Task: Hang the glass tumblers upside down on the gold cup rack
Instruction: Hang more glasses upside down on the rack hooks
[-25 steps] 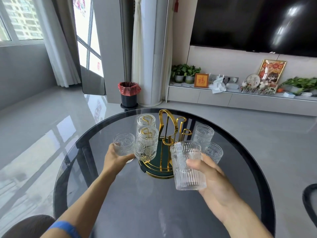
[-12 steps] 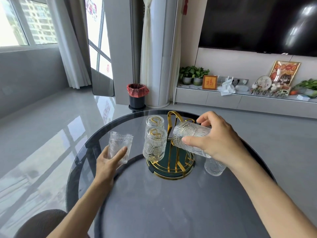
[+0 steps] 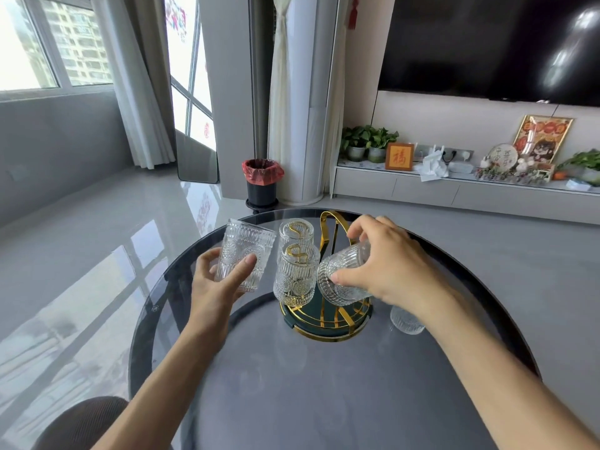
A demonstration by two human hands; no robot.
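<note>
At frame centre, the right hand (image 3: 386, 264) clamps a tilted tumbler (image 3: 344, 274) over the gold rack (image 3: 328, 306) (two tumblers already hang there); the left hand (image 3: 214, 287) grips an upright tumbler (image 3: 242, 251) left of it.

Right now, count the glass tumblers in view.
5. Two hang upside down on the gold rack, near and far. The left hand holds one, the right hand another, and one stands behind the right wrist. More may be hidden there.
</note>
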